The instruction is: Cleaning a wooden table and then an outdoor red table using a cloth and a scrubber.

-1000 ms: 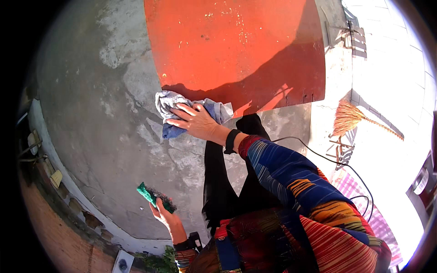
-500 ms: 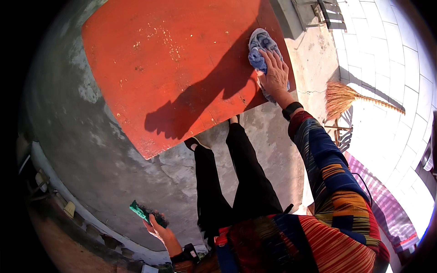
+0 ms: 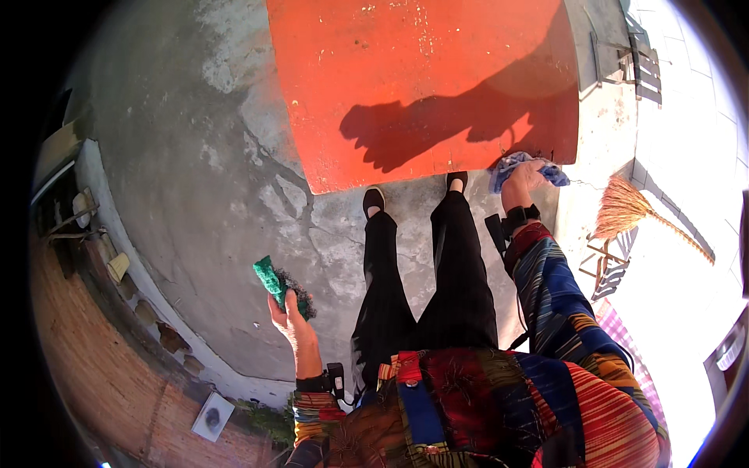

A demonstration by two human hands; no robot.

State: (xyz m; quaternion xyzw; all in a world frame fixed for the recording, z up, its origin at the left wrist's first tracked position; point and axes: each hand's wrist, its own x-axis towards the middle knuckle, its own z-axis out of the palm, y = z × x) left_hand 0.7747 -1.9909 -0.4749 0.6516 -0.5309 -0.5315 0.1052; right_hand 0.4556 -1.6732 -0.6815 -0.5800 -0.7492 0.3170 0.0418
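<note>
A blue-and-white cloth (image 3: pixel 511 165) is bunched in my right hand (image 3: pixel 524 187) at the near right edge of the red tabletop (image 3: pixel 437 70). Part of the cloth hangs past that edge, and my fingers are partly hidden in it. Off to the left, away from the table and over the grey floor, my left hand (image 3: pixel 292 321) grips a green scouring pad (image 3: pixel 271 279) together with a dark wiry scrubber (image 3: pixel 300 300). Pale specks dot the red surface, and the shadow of my arm falls across it.
A straw broom (image 3: pixel 620 209) lies at the right beside a small wooden stool (image 3: pixel 605 265). Behind it stands a slatted chair (image 3: pixel 646 66). A low white ledge (image 3: pixel 117 218) curves along the left, bearing a yellow cup (image 3: pixel 118 267). Grey concrete floor (image 3: pixel 187 171) surrounds the table.
My right hand has drawn the cloth toward me, from on the tabletop to its near edge. My left hand, still holding the pad and scrubber, has risen slightly. The whole view has shifted.
</note>
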